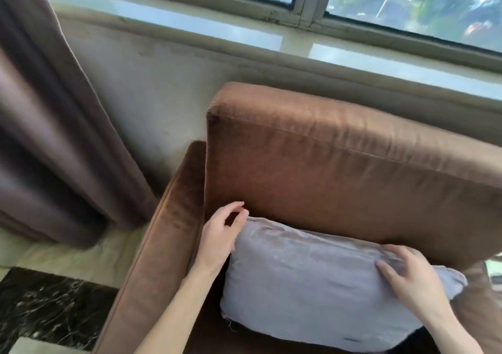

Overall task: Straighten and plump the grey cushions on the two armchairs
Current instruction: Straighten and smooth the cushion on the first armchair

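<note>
A grey cushion (312, 285) leans upright against the back of a brown armchair (339, 169). My left hand (221, 234) is at the cushion's upper left corner, its thumb and forefinger close together over the corner's tip; whether they pinch the fabric is unclear. My right hand (407, 277) lies on the cushion's upper right part, fingers spread and nearly straight, pressing the fabric into folds. The cushion's lower right corner is hidden behind my right forearm. Only one armchair is in view.
The chair's left armrest (163, 245) runs down beside my left forearm. A grey-brown curtain (49, 136) hangs at the left. Behind the chair are a wall, a pale window sill (244, 35) and a window. Dark marble floor (49, 307) shows at lower left.
</note>
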